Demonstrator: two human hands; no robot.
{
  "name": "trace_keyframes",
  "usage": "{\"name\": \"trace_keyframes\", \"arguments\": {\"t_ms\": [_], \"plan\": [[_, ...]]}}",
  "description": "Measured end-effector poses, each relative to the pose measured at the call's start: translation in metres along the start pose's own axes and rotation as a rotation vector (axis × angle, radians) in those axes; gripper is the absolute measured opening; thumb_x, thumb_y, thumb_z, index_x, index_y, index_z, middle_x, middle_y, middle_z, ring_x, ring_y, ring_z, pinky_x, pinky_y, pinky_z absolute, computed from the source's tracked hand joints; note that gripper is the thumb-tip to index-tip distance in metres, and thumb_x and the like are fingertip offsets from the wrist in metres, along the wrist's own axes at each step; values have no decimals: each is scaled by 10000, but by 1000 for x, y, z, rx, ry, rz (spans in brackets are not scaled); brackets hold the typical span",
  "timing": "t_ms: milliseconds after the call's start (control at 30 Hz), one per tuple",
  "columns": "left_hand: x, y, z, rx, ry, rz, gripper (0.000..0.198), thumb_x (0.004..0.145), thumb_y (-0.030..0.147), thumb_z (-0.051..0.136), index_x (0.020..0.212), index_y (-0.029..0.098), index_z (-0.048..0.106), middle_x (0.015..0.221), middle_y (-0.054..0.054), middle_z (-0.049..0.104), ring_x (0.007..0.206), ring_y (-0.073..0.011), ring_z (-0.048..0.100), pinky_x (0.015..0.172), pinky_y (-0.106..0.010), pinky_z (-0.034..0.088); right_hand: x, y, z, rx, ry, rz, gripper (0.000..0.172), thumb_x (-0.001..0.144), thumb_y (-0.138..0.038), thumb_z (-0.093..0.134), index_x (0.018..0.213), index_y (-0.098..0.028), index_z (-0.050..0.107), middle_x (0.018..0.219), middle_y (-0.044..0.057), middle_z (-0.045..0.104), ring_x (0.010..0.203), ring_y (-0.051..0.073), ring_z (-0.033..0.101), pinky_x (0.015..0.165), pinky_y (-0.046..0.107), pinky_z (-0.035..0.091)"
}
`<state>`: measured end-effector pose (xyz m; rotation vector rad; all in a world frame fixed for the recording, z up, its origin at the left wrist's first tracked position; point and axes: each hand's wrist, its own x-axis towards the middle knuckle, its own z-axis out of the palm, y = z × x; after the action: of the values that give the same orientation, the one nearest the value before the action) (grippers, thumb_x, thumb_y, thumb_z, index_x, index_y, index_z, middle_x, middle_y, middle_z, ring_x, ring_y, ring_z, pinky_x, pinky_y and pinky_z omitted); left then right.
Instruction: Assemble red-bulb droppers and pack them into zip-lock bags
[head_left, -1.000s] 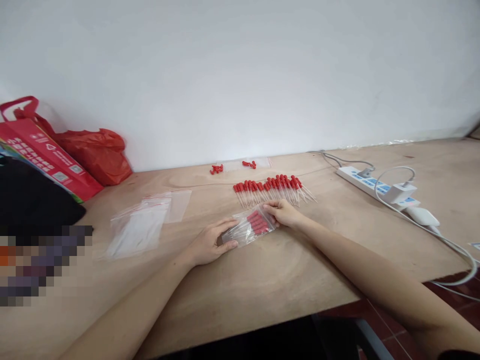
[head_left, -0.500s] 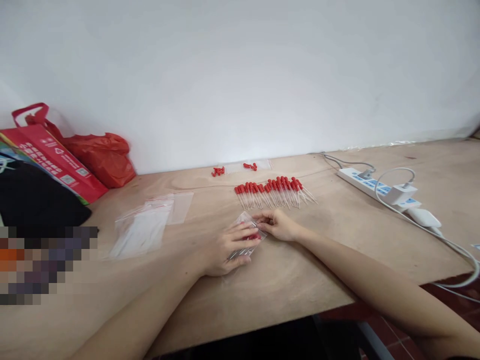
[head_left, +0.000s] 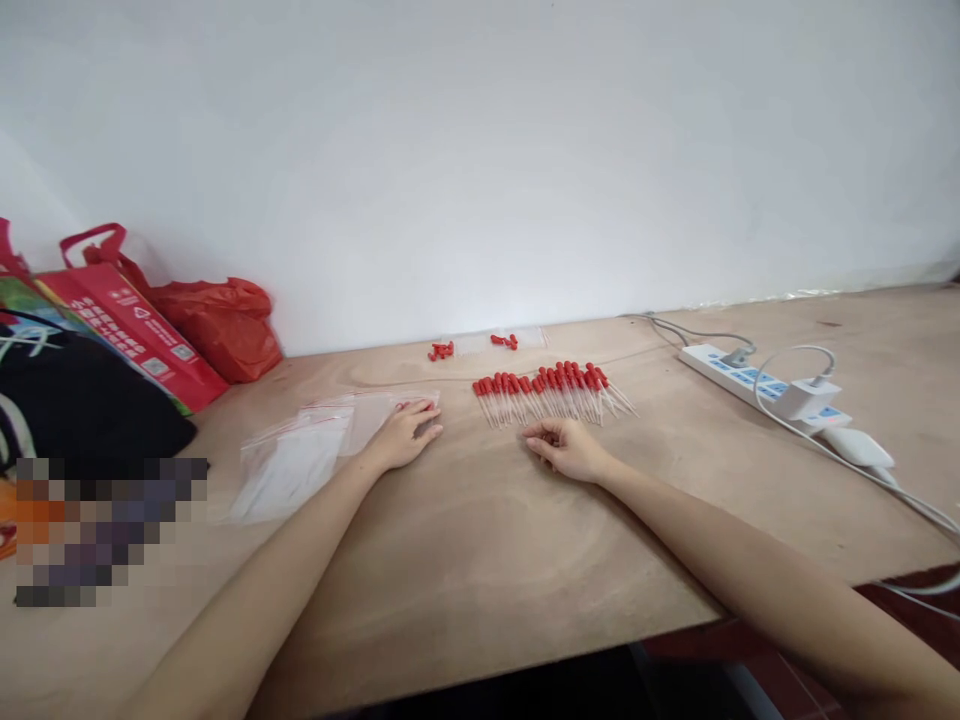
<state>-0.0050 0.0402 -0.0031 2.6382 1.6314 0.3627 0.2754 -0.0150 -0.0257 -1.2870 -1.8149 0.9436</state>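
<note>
My left hand (head_left: 405,437) lies spread over the right end of a clear zip bag (head_left: 369,418), pressing on it with its fingertips. Some red shows between those fingers, but what lies under them is hidden. Close to the near ends of the droppers, my right hand (head_left: 568,450) rests on the wood with fingers loosely curled and the thumb apart. Nothing can be seen in it. The droppers (head_left: 545,388), several clear tubes with red rubber bulbs, lie side by side in a row, bulbs toward the wall. More clear zip bags (head_left: 292,465) overlap at the left.
Loose red bulbs (head_left: 441,351) lie at the back beside a clear bag (head_left: 532,338). A white power strip (head_left: 739,372) with plugs and cables stands at right. Red bags (head_left: 225,325) and a black cloth bag (head_left: 97,400) fill the left side. The table's near edge (head_left: 510,664) runs below.
My left hand has moved left and away from the filled bag, onto the clear bags. The right end of those bags now reaches further right. My right hand has barely moved and its bag is gone.
</note>
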Motion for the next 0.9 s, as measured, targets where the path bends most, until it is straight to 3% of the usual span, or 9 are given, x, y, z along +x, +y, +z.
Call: {"name": "trace_keyframes", "arguments": {"t_ms": [100, 200, 300, 367, 433, 500, 633, 767, 900], "plan": [[18, -5, 4, 17, 59, -47, 409, 806, 389, 408, 1114, 168, 561, 1271, -72, 466, 1184, -190, 400, 1005, -336, 282, 1, 2, 0, 33, -8, 13, 202, 738, -241, 522, 883, -135, 614, 588, -1, 553, 453, 79, 487, 446, 204, 416], [20, -5, -2, 42, 176, -126, 410, 840, 373, 329, 1116, 173, 556, 1256, -74, 478, 1195, -200, 373, 1010, -373, 253, 2, 6, 0, 82, -28, 30, 203, 741, -255, 523, 886, -138, 605, 567, -5, 544, 447, 83, 493, 424, 201, 418], [3, -10, -16, 105, 347, -312, 441, 861, 336, 247, 1111, 138, 552, 1242, -130, 468, 1198, -251, 346, 992, -468, 215, 2, 8, 0, 115, -48, 31, 209, 734, -271, 534, 880, -136, 601, 535, -9, 535, 453, 94, 504, 423, 207, 424], [-16, -17, -25, 217, 451, -536, 432, 841, 387, 295, 1128, 175, 538, 1264, -129, 440, 1219, -294, 298, 965, -530, 200, 2, 8, -1, 119, -51, 27, 209, 729, -268, 538, 877, -134, 598, 540, -9, 537, 453, 94, 505, 423, 208, 422], [-37, -27, -29, 321, 416, -696, 525, 809, 442, 338, 1211, 125, 455, 1332, -180, 333, 1264, -343, 182, 947, -558, 195, 1, 7, -1, 113, -54, 21, 204, 727, -259, 538, 877, -133, 594, 554, -7, 543, 449, 90, 503, 421, 205, 416], [-55, -39, -29, 348, 301, -835, 686, 781, 500, 344, 1272, 21, 344, 1346, -250, 267, 1272, -386, 113, 941, -570, 189, 1, 7, -1, 102, -59, 10, 194, 728, -253, 535, 870, -135, 595, 568, -4, 551, 447, 86, 503, 424, 204, 412], [-71, -59, -20, 265, 104, -1074, 820, 762, 530, 326, 1252, -126, 274, 1293, -343, 279, 1221, -432, 228, 924, -541, 254, 0, 6, -1, 74, -50, -13, 182, 729, -244, 532, 857, -136, 604, 581, 2, 564, 449, 86, 507, 448, 211, 415], [-72, -68, -19, 295, 52, -1020, 652, 801, 381, 280, 1167, -147, 395, 1211, -351, 389, 1142, -420, 368, 879, -513, 329, -2, 4, -2, 46, -44, -27, 165, 727, -232, 534, 842, -144, 613, 574, -2, 569, 459, 86, 514, 465, 209, 422], [-77, -65, -29, 296, 48, -891, 497, 811, 268, 257, 1028, -65, 556, 1125, -311, 488, 1096, -406, 429, 865, -510, 350, -4, 3, -4, 51, -47, -27, 169, 728, -231, 533, 851, -146, 613, 604, 2, 576, 456, 80, 509, 451, 201, 418]]}}
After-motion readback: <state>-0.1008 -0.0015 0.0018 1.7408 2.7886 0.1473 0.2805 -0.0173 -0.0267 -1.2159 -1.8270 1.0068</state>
